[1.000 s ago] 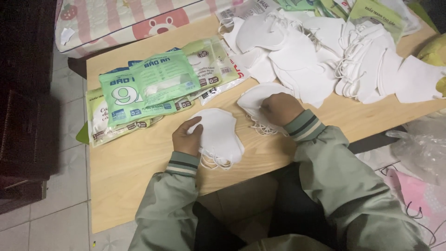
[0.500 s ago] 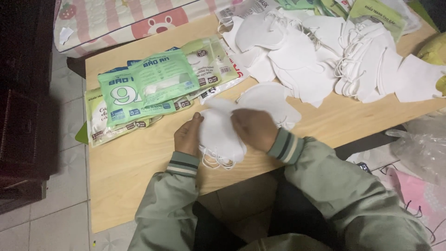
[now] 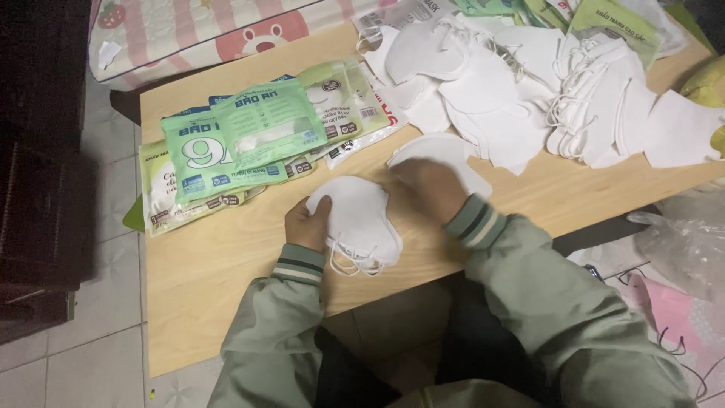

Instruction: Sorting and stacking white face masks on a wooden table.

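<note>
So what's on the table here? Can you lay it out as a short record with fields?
Surface: wooden table
Left hand: grips the left edge of a small stack of white face masks
Right hand: rests on a single white mask lying beside the stack
Loose pile: many more white masks at the far right of the table
Packets: green and white sealed mask packets at the far left
Clothing: green jacket sleeves

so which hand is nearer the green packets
Left. The left hand sits just below the green packets, gripping the stack of white masks. The right hand is farther right, on another white mask.
</note>
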